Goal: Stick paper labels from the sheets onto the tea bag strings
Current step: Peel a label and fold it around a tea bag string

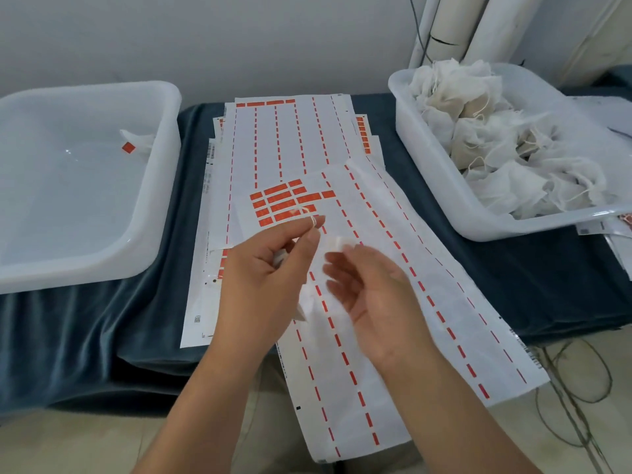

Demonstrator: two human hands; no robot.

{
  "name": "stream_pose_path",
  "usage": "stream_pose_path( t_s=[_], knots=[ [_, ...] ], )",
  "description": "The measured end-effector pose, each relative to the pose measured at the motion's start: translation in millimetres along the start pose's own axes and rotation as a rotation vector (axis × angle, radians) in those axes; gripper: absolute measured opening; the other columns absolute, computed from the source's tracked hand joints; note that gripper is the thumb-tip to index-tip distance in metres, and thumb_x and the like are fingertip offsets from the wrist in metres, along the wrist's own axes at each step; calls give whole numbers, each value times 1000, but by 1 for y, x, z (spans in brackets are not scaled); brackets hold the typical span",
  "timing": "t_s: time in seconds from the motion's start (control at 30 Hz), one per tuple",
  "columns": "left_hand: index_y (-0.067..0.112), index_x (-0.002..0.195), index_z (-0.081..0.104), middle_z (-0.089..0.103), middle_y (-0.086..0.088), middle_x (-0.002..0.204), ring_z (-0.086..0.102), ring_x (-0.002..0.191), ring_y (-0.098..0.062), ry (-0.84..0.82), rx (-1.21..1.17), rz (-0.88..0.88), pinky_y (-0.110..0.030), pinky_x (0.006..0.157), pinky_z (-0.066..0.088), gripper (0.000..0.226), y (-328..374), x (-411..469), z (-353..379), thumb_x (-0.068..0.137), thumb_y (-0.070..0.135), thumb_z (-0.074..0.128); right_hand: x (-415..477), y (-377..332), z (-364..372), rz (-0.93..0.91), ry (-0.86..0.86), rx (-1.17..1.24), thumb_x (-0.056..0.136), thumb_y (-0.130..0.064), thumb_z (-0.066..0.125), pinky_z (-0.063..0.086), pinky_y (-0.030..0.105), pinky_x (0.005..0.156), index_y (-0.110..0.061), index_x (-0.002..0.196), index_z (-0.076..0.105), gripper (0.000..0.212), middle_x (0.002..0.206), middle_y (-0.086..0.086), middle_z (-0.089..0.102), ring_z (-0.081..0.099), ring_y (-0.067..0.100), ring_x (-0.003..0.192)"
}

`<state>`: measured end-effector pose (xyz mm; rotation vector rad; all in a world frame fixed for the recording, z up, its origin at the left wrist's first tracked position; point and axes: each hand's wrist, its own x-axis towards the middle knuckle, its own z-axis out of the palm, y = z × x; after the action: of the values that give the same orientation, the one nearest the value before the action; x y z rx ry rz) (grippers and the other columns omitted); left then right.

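**Soft, Even Light, with Blur at the Fingers**

Cool, diffuse light fills the scene, bright but not harsh, with no clear direction. The label sheets (301, 138) are the sharpest thing in view, though a pale sheen washes out their print just above the hands. Left of the sheets, small glints sparkle on the floor of the white tub (85, 186). Right of them, the heaped tea bags (496, 142) are nearly blown out to white. The left hand (270, 268) and right hand (372, 292) cast only faint, soft-edged shadows on the sheets. The right hand's fingertips (337, 268) smear with motion, and the string (309, 218) pinched by the left hand is hazy. Far from the sheets, tub rims bow and the pipes (478, 25) lean.
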<state>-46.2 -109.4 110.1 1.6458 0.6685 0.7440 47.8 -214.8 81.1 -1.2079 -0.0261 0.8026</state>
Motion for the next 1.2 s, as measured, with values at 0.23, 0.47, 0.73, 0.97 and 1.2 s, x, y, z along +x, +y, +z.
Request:
stream_pose_path(
  t_s=[0.23,0.47,0.73,0.97,1.2],
  knots=[
    [37,113,80,77,27,108,72,107,4,-20,91,53,-18,94,57,19,-6,-13,18,99,28,71,-5,8,5,44,-258,93,109,-23,53,55,46,104,-14,124,73,27,122,15,74,71,31,116],
    [36,122,78,73,35,113,67,111,12,-15,129,42,-3,90,49,24,-16,-9,12,101,27,71,-4,-2,3,26,-294,165,108,-23,54,58,35,98,-11,127,73,29,124,16,73,70,30,118],
    [40,122,77,72,39,107,66,106,17,-11,98,16,1,84,47,25,-17,-6,11,101,27,73,-1,-4,7,30,-275,166,104,-28,61,59,28,88,-14,122,76,27,120,15,75,73,28,114],
    [39,123,77,72,37,113,62,111,19,-30,86,-4,3,85,43,25,-17,-5,11,100,29,72,-1,0,8,-27,-203,53,102,-29,66,56,43,103,-15,124,74,27,121,11,76,73,28,114],
    [40,128,75,77,21,101,68,102,11,-42,87,-44,1,86,45,29,-18,-9,14,102,30,70,-1,1,12,-39,-127,62,95,-24,73,60,41,98,-19,109,80,17,111,7,79,76,26,105]
  ],
)
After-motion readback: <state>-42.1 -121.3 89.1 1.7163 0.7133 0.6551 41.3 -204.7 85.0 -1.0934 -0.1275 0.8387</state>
